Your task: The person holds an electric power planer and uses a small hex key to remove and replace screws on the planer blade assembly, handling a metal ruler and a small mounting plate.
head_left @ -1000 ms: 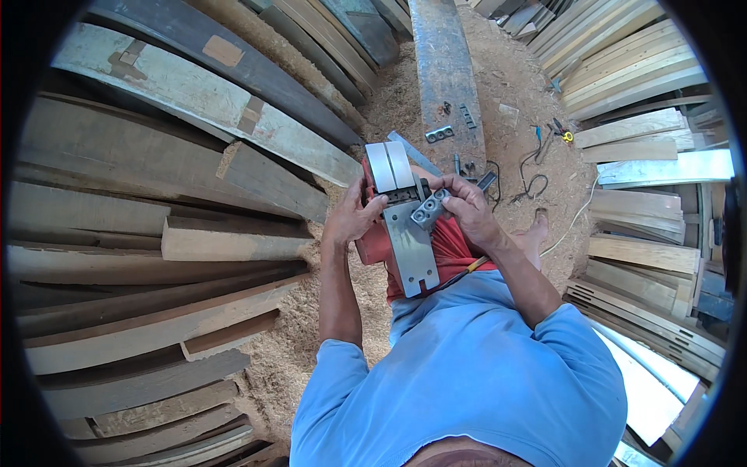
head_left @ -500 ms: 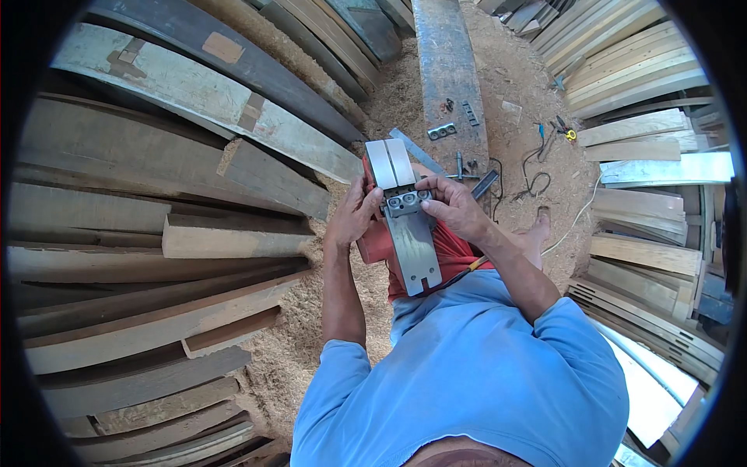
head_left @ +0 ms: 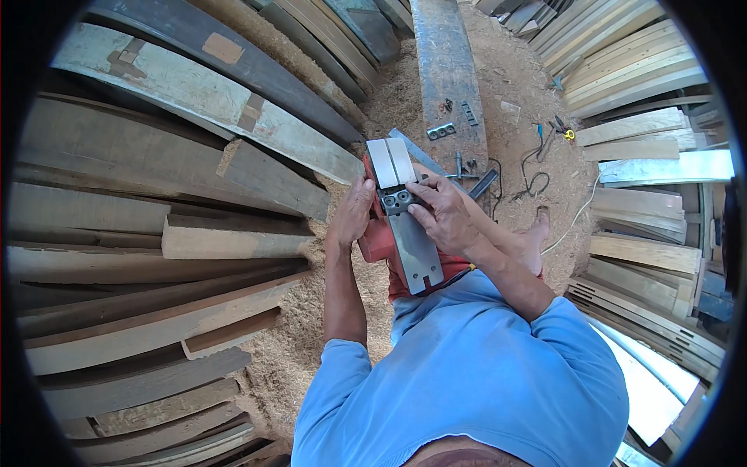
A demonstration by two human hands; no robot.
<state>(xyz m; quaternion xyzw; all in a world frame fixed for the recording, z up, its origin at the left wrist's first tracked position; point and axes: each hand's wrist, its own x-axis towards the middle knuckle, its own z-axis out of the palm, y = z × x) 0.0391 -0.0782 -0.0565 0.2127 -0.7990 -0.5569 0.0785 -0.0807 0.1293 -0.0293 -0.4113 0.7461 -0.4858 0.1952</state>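
A red electric planer (head_left: 379, 240) lies upside down on my lap, its grey metal sole (head_left: 414, 247) facing up. My left hand (head_left: 354, 212) grips the planer's left side. The fingers of my right hand (head_left: 442, 214) press on the dark cutter block (head_left: 398, 201) in the gap between the two sole plates. I cannot tell whether the fingers hold a small part there. I wear a blue shirt (head_left: 467, 373), and my bare foot (head_left: 535, 233) rests on the sawdust.
Stacks of rough planks (head_left: 171, 194) fill the left side, more boards (head_left: 646, 233) the right. A long dark plank (head_left: 447, 74) ahead carries small metal plates (head_left: 440, 131) and bolts. Hand tools (head_left: 559, 128) and a cable (head_left: 529, 179) lie on the sawdust floor (head_left: 311, 311).
The planer has tilted slightly nearer upright in my lap. My right hand has slid from the planer's right side onto the cutter block. My left hand keeps its grip.
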